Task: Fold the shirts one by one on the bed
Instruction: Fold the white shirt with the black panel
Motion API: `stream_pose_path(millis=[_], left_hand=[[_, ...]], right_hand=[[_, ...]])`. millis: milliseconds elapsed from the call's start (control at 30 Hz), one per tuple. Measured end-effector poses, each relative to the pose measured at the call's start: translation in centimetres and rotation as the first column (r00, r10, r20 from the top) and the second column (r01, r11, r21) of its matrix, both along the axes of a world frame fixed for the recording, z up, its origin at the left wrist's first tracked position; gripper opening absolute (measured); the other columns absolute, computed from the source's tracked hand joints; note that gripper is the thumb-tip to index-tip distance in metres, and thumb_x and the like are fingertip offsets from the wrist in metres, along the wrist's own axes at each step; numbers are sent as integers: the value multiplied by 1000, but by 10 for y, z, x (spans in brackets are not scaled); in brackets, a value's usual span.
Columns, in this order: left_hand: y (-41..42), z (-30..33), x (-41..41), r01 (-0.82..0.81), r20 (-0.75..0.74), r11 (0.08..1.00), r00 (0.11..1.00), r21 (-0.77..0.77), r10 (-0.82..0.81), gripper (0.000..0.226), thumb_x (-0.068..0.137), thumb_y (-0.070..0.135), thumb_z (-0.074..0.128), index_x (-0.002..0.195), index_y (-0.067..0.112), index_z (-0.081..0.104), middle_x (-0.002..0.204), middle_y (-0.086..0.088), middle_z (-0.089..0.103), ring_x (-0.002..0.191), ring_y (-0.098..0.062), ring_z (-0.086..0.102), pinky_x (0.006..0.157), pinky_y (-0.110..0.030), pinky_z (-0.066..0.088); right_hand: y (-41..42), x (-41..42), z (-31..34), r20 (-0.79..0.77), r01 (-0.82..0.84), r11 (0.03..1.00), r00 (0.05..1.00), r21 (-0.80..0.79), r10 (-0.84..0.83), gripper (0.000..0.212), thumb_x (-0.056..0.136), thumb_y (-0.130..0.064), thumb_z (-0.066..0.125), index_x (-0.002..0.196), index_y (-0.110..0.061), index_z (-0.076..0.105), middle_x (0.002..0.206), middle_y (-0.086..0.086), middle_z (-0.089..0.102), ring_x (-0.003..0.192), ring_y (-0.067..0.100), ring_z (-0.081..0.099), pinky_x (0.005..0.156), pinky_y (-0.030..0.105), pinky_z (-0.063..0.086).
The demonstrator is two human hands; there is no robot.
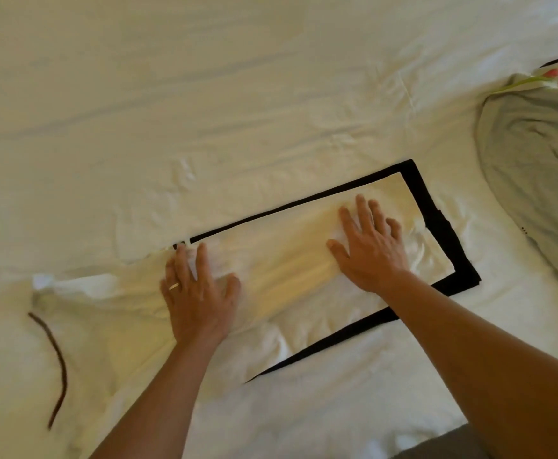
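The fingers of the left hand (198,293) were spread apart and lay flat on the cloth, holding nothing; a ring (174,286) was on one of them. The fingers of the right hand (370,246) were also spread and flat, pressing down with the palm, and they gripped nothing. Both hands rested on a white shirt (287,260), which lay stretched in a long shape across the bed. The left hand was near the middle of this shirt, and the right hand was more toward its right end. Between the two hands the white cloth showed soft long wrinkles.

Under the white shirt lay a black garment (436,220), folded to a rectangle. Only its edges were visible, like a dark frame around the right part of the white shirt. The left part of the white shirt went past this frame and ended in a crumpled corner on the sheet.

The white bedsheet (204,94) covered the bed and was wrinkled. A pale grey garment (529,167) lay loose at the right side, well apart from the hands. At the left, a thin dark curved strip (57,362) lay on the sheet; what it was could not be told.
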State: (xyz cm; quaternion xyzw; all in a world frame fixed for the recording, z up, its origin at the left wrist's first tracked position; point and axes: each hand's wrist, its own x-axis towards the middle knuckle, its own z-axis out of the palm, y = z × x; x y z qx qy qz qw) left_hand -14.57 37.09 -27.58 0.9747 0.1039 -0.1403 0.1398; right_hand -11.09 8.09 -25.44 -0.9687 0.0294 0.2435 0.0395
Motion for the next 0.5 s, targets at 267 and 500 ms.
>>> stream_pose_path(millis=[267,500], left_hand=[[141,18,-43,192,-4,977,981,96,-192,72,93,58,34,149,15,49,160,-20,34,143,-44,31,114,-57,28],[215,18,-47,370,-66,913,929,174,-364,66,95,53,34,149,18,50,158,-15,40,143,-37,37,111,-58,34]], right_hand=[[155,-60,18,219,-373,908,918,192,331,47,96,-47,48,129,-15,56,140,11,50,118,31,53,93,45,49],[244,-86,8,337,-434,886,869,166,363,23,77,-24,72,92,-12,58,94,8,54,74,28,53,61,40,47]])
